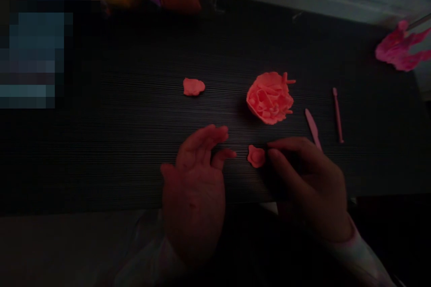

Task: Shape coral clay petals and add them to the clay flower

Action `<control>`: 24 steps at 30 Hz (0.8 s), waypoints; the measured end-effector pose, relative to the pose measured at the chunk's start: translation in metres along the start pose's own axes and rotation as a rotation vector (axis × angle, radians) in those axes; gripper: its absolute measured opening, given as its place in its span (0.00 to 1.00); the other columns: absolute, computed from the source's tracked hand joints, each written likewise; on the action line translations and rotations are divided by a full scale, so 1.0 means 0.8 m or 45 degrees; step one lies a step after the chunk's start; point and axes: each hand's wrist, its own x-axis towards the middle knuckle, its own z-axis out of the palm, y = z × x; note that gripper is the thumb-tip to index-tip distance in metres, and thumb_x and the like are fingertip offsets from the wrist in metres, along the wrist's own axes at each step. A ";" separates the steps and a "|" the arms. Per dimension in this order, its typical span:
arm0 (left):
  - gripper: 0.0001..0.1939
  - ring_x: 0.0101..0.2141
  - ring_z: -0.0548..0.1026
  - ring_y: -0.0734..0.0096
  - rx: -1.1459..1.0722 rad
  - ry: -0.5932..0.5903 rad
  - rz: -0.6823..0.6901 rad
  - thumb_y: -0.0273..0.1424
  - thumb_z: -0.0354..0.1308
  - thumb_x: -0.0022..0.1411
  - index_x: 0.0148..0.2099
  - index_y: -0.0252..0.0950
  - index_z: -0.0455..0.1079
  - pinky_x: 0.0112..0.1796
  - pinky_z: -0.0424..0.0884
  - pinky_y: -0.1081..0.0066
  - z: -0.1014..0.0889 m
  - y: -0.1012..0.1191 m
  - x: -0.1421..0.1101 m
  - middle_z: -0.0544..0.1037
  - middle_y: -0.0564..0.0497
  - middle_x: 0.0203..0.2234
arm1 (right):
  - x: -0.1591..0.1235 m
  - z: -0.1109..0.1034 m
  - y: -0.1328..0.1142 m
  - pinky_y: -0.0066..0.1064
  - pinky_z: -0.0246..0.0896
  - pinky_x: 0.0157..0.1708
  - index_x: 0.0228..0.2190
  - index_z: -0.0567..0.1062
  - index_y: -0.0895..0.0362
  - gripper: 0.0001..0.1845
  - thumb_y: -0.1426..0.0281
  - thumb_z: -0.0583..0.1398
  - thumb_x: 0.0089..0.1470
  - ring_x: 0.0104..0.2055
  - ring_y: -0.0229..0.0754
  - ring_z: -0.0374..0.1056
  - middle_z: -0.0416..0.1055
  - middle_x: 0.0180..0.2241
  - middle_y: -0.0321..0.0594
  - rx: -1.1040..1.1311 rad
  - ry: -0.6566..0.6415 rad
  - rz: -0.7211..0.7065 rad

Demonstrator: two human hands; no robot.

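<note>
Palm up and holding nothing, my left hand [195, 188] has its fingers apart, some of them bent, above the front of the dark table. My right hand [310, 184] is curled, with thumb and forefinger drawn near each other in a pinch. Right at those fingertips is a small coral clay piece [256, 156] with a wavy edge; whether the fingers grip its edge or anything else I cannot tell. Behind it stands a coral clay bowl-like shape [269, 98] filled with folded strips and bits. Another flat coral clay piece [193, 86] lies farther left.
A pink plastic knife [313, 128] lies partly behind my right hand, with a thin pink stick tool [337, 115] beyond it. Pink crumpled clay [402, 49] is at the far right. Colourful packets [182, 0] line the back left. The dark table [134, 143] has a ridged surface.
</note>
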 end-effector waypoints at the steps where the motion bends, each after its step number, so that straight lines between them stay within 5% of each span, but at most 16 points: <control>1: 0.21 0.43 0.70 0.65 0.055 0.008 0.023 0.43 0.37 0.62 0.40 0.42 0.69 0.37 0.70 0.66 -0.001 0.000 -0.001 0.73 0.50 0.41 | 0.000 -0.001 0.000 0.28 0.59 0.32 0.33 0.71 0.54 0.04 0.71 0.56 0.52 0.34 0.35 0.65 0.70 0.32 0.34 0.013 -0.011 -0.038; 3: 0.12 0.41 0.70 0.69 0.371 -0.051 0.163 0.33 0.44 0.62 0.41 0.42 0.69 0.39 0.69 0.68 -0.005 0.002 -0.002 0.73 0.52 0.39 | 0.000 -0.001 0.000 0.30 0.60 0.35 0.34 0.71 0.54 0.06 0.71 0.57 0.51 0.36 0.37 0.65 0.69 0.33 0.36 -0.015 -0.054 -0.109; 5: 0.11 0.41 0.69 0.70 0.941 -0.273 0.454 0.25 0.51 0.57 0.43 0.40 0.68 0.44 0.65 0.66 -0.009 0.004 0.000 0.73 0.52 0.39 | -0.001 0.001 0.000 0.32 0.60 0.36 0.35 0.72 0.55 0.08 0.70 0.58 0.50 0.37 0.39 0.64 0.69 0.34 0.39 -0.098 -0.085 -0.169; 9: 0.10 0.45 0.66 0.61 1.717 -0.667 0.779 0.25 0.54 0.55 0.40 0.36 0.70 0.46 0.62 0.59 -0.013 0.006 0.007 0.74 0.49 0.38 | -0.001 0.004 0.002 0.36 0.61 0.36 0.35 0.72 0.56 0.09 0.69 0.58 0.50 0.38 0.42 0.63 0.68 0.35 0.41 -0.177 -0.086 -0.207; 19: 0.09 0.45 0.66 0.57 1.934 -0.706 0.789 0.29 0.53 0.56 0.40 0.38 0.70 0.42 0.63 0.55 -0.006 0.001 0.008 0.74 0.48 0.39 | -0.001 -0.005 0.005 0.33 0.61 0.38 0.31 0.69 0.54 0.04 0.73 0.58 0.50 0.38 0.39 0.65 0.70 0.34 0.37 0.096 -0.092 -0.144; 24: 0.09 0.45 0.66 0.58 1.914 -0.695 0.786 0.31 0.53 0.56 0.40 0.37 0.69 0.43 0.62 0.56 -0.006 0.001 0.009 0.74 0.48 0.38 | 0.002 -0.012 0.018 0.35 0.60 0.39 0.31 0.70 0.55 0.03 0.71 0.58 0.49 0.37 0.40 0.64 0.68 0.33 0.38 -0.036 0.034 -0.099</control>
